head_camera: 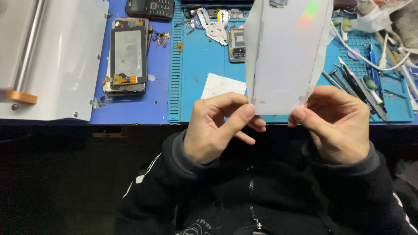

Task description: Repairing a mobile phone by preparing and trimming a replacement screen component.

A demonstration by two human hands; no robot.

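Note:
I hold a pale grey, glossy rectangular sheet (285,52) upright in front of me, its lower edge pinched from both sides. My left hand (217,128) grips the bottom left corner between thumb and fingers. My right hand (337,124) grips the bottom right corner. A rainbow glint shows near the sheet's top. The sheet hides part of the blue work mat (204,56) behind it.
A dismantled phone with its screen frame (127,56) lies left of the mat. Small phone parts (236,43), a white cloth square (222,85), tweezers and screwdrivers (355,85) and white cables lie on the mat. A white machine (52,56) stands at far left, a keypad phone (150,8) at the back.

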